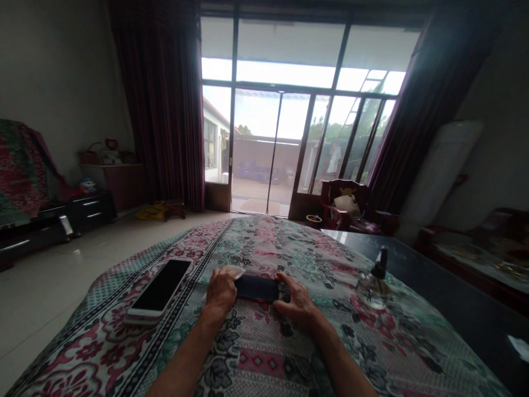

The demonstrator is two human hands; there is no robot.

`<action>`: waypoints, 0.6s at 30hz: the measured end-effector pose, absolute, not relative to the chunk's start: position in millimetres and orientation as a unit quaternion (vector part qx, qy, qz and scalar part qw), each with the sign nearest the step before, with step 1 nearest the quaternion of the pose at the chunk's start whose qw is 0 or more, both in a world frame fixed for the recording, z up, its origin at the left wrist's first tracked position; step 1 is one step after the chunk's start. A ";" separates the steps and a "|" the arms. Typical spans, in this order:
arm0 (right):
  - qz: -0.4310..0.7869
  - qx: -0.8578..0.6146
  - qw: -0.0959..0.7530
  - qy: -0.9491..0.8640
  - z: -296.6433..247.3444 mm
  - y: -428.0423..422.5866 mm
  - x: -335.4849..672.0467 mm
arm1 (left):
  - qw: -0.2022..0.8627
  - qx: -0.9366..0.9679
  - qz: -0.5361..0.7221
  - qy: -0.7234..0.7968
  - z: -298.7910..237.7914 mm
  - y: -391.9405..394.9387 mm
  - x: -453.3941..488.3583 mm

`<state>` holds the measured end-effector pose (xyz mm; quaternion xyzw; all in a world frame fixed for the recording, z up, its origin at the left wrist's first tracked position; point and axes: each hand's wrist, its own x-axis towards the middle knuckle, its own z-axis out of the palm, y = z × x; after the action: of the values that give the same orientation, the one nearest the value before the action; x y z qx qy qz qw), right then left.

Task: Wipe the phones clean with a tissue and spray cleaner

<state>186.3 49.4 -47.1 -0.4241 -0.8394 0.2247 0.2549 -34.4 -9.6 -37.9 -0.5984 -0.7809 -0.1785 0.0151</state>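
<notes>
A dark smartphone lies sideways, low over the patterned cloth, between my two hands. My left hand is closed around a crumpled white tissue at the phone's left end; its fingertips are partly hidden. At the other end, my right hand grips the phone's edge between thumb and fingers. To the left rests a larger white-framed device with a black screen, apart from both hands. A clear bottle with a black pump top stands to the right of my right hand.
The floral cloth covers the rounded surface before me. A dark glossy table adjoins it on the right, with a wooden chair behind. Black drawers stand at the left wall. Glass doors face me.
</notes>
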 end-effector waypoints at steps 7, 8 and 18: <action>0.223 -0.420 0.267 -0.838 -49.2 50.7 185.4 | 0.020 -0.666 -0.161 -0.728 -33.7 -9.6 0.3; 0.221 -0.420 0.267 -0.839 -49.7 50.9 185.2 | 0.017 -0.678 -0.158 -0.717 -32.9 -8.4 5.8; 0.206 -0.428 0.271 -0.837 -55.8 54.5 184.1 | -0.024 -0.789 -0.162 -0.593 -34.0 0.0 25.4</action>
<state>184.1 54.5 -55.8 -0.4283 -0.8370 0.2059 0.2711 25.4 0.0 -34.0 -0.7887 -0.5926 -0.1617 -0.0244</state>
